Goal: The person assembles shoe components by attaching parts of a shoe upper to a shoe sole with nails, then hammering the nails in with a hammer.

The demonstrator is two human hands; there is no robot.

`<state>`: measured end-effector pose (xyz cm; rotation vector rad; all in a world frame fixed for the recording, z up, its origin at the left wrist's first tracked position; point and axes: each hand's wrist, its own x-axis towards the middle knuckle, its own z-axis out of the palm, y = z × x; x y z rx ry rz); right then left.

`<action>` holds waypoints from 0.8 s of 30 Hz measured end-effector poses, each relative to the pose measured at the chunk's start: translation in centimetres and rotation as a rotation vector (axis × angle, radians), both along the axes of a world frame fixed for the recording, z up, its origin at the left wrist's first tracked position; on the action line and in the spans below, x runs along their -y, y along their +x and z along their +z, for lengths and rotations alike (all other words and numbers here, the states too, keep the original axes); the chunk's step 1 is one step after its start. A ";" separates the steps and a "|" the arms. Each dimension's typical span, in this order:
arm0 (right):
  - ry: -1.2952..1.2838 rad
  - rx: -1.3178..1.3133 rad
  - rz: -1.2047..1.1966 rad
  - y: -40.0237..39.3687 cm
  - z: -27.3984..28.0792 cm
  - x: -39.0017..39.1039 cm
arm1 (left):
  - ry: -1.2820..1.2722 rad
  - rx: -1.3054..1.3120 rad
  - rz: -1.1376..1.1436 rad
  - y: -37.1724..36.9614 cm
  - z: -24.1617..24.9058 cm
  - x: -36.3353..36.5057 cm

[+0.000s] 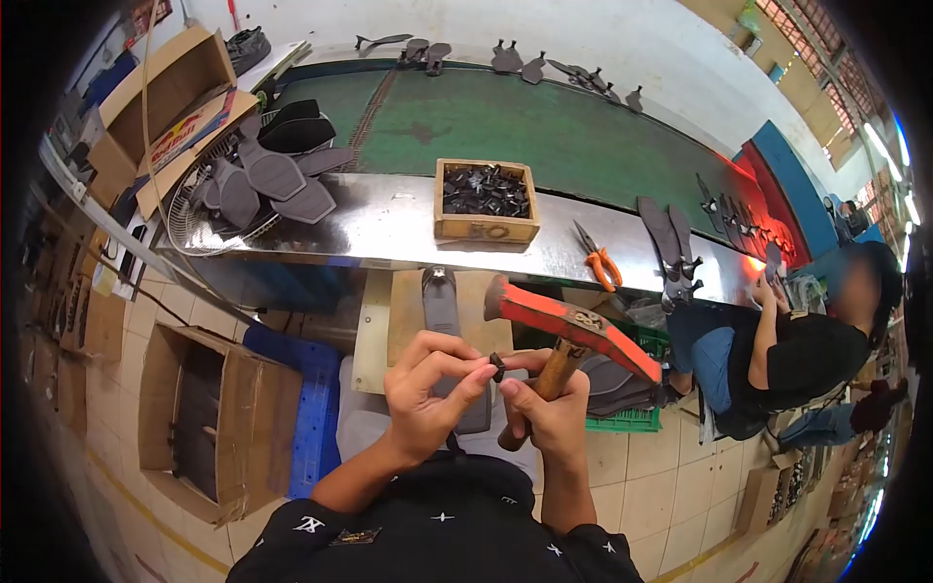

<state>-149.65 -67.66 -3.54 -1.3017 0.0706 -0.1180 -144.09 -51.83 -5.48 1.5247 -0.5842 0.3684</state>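
Observation:
My left hand (434, 391) pinches a small black piece (497, 366) between thumb and fingertips. My right hand (552, 418) is closed around the wooden handle of a hammer (583, 325), whose worn red-orange head points up and across in front of me. The right thumb and fingertips come right up to the black piece. Behind my left fingers a dark grey shoe sole (442, 306) with a black heel end lies over my lap, partly hidden by my hands. A wooden box (486, 233) full of small black pieces stands on the metal ledge ahead.
Orange-handled pliers (597, 260) lie right of the box. Grey soles fill a wire basket (185, 219) at left; more soles with heels (669, 243) rest at right. Beyond runs a green conveyor belt (525, 121). A cardboard box (219, 423) stands lower left. A person (812, 335) sits at right.

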 end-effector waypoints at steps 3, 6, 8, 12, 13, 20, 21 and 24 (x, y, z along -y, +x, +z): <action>0.005 0.003 -0.054 0.3 -0.3 -0.2 | 0.076 0.056 -0.073 0.7 -0.3 -0.6; -0.078 0.019 -0.109 1.8 -0.9 0.2 | 0.263 0.169 0.116 4.3 -1.7 -1.2; -0.181 0.040 -0.144 3.4 -2.0 0.8 | 0.382 0.115 0.277 7.6 -4.3 -1.1; -0.305 -0.004 -0.034 6.6 -2.9 1.7 | 0.472 0.081 0.207 13.5 -9.4 -1.4; -0.350 0.029 -0.024 7.6 -3.2 1.6 | 0.491 0.022 0.144 13.7 -9.0 -1.6; -0.610 0.233 0.000 12.0 -6.5 1.3 | 0.501 0.050 0.060 11.5 -9.4 -1.9; -0.628 0.252 0.005 12.2 -6.8 1.1 | 0.490 0.054 0.074 11.5 -9.8 -2.0; -0.666 0.283 0.017 12.8 -8.2 1.0 | 0.475 0.054 0.091 11.4 -10.4 -2.1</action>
